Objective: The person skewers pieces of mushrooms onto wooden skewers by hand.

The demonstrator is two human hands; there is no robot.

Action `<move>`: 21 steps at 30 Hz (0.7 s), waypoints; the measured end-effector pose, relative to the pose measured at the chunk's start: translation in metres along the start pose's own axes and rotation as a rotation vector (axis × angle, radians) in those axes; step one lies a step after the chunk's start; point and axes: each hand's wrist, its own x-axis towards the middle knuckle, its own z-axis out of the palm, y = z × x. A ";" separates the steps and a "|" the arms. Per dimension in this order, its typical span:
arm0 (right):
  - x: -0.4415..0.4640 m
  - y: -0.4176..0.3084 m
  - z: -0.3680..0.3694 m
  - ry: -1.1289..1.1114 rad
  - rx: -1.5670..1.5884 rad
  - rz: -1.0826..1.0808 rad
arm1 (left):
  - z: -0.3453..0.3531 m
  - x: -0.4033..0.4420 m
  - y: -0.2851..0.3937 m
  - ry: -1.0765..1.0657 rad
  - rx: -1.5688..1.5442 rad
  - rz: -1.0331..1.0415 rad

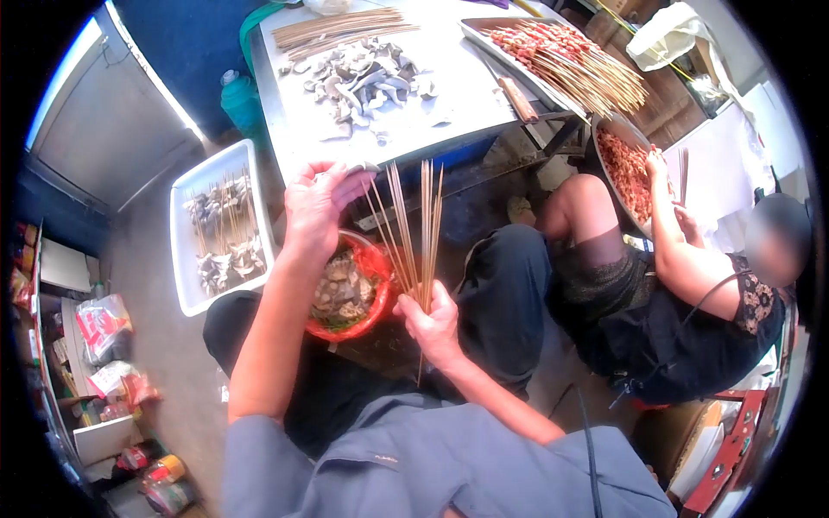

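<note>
My left hand (315, 203) is raised at the near edge of the white table, its fingers closed on a grey oyster mushroom piece (366, 167). Just beside it, the tip of one bamboo skewer leans toward the piece; whether they touch I cannot tell. Lower and to the right, my right hand (432, 324) grips a fanned bundle of bamboo skewers (425, 229), tips up. Loose oyster mushroom pieces (371, 82) lie spread on the table, with a row of bare skewers (341, 30) behind them. Under my left forearm stands a red-lined bucket (380, 298) holding brownish pieces.
At left on the floor, a white tray (183, 250) holds mushroom skewers. A metal tray of meat skewers (570, 60) and a wooden-handled knife (516, 99) sit at the table's right. A person (691, 259) works at right over a bowl of meat (626, 168).
</note>
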 end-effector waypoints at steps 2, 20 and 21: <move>0.001 0.004 0.000 0.012 -0.007 -0.025 | 0.000 0.000 -0.001 0.001 0.017 0.010; -0.002 0.004 -0.001 -0.039 0.098 0.022 | -0.004 0.000 -0.002 0.000 -0.008 0.007; -0.002 0.005 -0.001 -0.039 0.098 0.023 | -0.004 0.000 -0.003 0.010 0.002 0.007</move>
